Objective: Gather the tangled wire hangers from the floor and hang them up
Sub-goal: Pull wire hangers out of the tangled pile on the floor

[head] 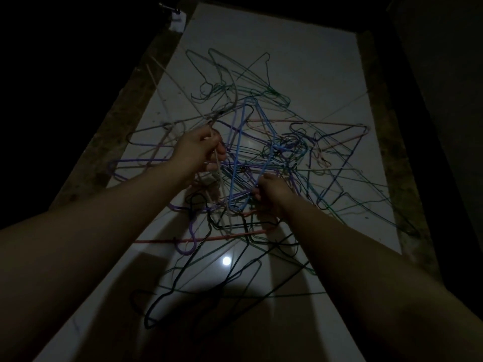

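Sprawling across the pale glossy floor (pixel 300 61), the tangle of wire hangers (pixel 274 158) fills most of the lit strip, its loops running from about 11 o'clock down to 5 o'clock of the frame, with dark walls closing in on both sides. Light is poor, so thin wires blur into one another, and I cannot count them. A black hanger (pixel 167 296) lies loose at 6 o'clock, seemingly only lightly caught, and a red hanger (pixel 198 239) crosses just above it. At the centre, a blue hanger (pixel 239 142) stands tilted out of the heap. The left hand (pixel 198 150) is clenched around a whitish wire (pixel 218 168) at about 10 o'clock of the knot, and the right hand (pixel 271 192) pinches the lower end of the blue hanger at 4 o'clock of the knot. The main risk, as I judge it, is pulling the 2 grips apart while hooks are interlocked: that would tighten the knot, drag the whole heap along the floor, or bend the thin wire. A hook springing free could also snap toward the bare forearms or fingers. Dim light makes misjudging which strand is trapped likely.
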Demonstrator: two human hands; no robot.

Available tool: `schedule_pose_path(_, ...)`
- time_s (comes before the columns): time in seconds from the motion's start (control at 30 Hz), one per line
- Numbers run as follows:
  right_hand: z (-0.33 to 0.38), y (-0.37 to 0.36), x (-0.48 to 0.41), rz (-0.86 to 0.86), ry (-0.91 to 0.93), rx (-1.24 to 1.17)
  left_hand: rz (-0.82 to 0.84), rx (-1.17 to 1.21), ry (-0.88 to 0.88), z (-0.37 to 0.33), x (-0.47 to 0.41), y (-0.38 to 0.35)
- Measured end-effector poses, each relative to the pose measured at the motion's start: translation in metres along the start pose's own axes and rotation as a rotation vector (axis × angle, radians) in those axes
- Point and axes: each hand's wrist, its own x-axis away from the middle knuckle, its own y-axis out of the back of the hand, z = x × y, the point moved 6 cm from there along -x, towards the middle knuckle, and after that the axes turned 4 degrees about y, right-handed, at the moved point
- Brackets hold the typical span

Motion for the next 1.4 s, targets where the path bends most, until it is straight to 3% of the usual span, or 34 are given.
schedule_pose_path(0.17,-0.008,-0.012,-0.009,-0.042,-0.13,-0.266,0.02,0.013,0.049,0.01,-0.001,-0.004)
schedule_pose_path(0.3,-0.009,-0.016,-0.013,-0.084,-0.092,-0.344,0.032,-0.019,0.052,0.017,-0.002,0.0)
schedule_pose_path(0.4,-0.002,0.0,-0.016,-0.165,0.032,-0.105,0.029,-0.009,0.065,0.02,-0.002,0.001)
schedule_pose_path(0.53,-0.003,0.002,-0.014,-0.098,0.112,0.427,0.031,-0.048,0.055,0.018,-0.002,-0.003)
schedule_pose_path(0.77,0.001,0.007,-0.01,-0.136,0.22,0.406,0.027,-0.042,0.059,0.018,-0.006,-0.011)
schedule_pose_path(0.87,-0.004,-0.002,-0.005,-0.037,0.15,0.432,0.028,-0.037,0.074,0.02,-0.007,-0.012)
schedule_pose_path(1.13,0.007,-0.005,-0.001,-0.049,0.105,0.26,0.035,-0.03,0.068,0.017,-0.005,-0.009)
schedule_pose_path(1.23,0.003,-0.022,0.007,0.029,-0.057,0.0,0.038,-0.06,0.057,0.016,-0.004,-0.01)
schedule_pose_path(1.4,0.002,-0.021,0.006,-0.006,-0.14,-0.116,0.027,-0.062,0.071,0.017,-0.004,-0.01)
